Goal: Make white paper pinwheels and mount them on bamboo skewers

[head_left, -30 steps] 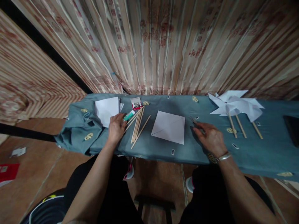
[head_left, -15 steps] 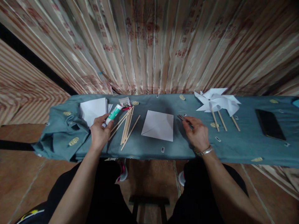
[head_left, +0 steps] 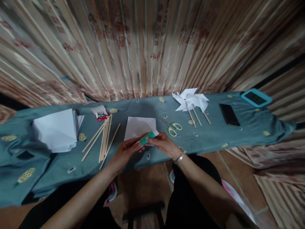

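Left hand (head_left: 127,148) and right hand (head_left: 164,143) together grip the green-and-white glue stick (head_left: 149,136), low over the near side of the paper sheet (head_left: 138,125) on the tabletop (head_left: 214,136). Risk: loosened grip could drop it onto the sheet; left forearm (head_left: 88,192), drifting left, could nudge the wooden sticks (head_left: 104,143). Pose: both forearms slant inward from the near side, hands nearly meeting.

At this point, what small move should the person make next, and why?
Probably the right hand should pull at the white end of the glue stick, which looks like its cap, while the left hand steadies the stick. Both hands hold it over the paper square, and the scissors lie free on the cloth.
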`<state>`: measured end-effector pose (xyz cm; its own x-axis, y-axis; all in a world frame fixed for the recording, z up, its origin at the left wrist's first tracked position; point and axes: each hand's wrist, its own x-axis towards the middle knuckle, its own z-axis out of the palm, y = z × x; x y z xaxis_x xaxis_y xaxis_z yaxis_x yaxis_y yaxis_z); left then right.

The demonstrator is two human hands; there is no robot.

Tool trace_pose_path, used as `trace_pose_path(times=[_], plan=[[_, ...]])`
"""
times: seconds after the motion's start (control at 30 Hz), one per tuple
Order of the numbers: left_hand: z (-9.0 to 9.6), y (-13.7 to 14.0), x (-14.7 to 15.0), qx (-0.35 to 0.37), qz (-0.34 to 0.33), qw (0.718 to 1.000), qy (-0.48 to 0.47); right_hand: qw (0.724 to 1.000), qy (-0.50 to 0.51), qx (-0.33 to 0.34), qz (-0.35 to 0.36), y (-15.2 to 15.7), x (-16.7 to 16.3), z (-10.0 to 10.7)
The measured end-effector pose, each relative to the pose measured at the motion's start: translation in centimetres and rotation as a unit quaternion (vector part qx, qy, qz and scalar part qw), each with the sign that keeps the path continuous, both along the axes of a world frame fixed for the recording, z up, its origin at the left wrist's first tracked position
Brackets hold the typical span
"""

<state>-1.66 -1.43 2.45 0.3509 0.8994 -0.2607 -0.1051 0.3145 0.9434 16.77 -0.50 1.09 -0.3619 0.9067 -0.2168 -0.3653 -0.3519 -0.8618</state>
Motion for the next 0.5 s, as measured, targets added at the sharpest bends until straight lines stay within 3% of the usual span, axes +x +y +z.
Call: trace_pose_path(times=[0.27,0.5], plan=[[-0.7,1.1,0.6,0.015,0.018,0.998,0.056,0.998,-0.007,-0.011,-0.060,-0.1,0.3,-1.1],[-0.2,1.1,0.0,-0.011,0.020,0.996,0.083,0.997,0.012,-0.016,-0.072,0.2,-0.9,-0.4]])
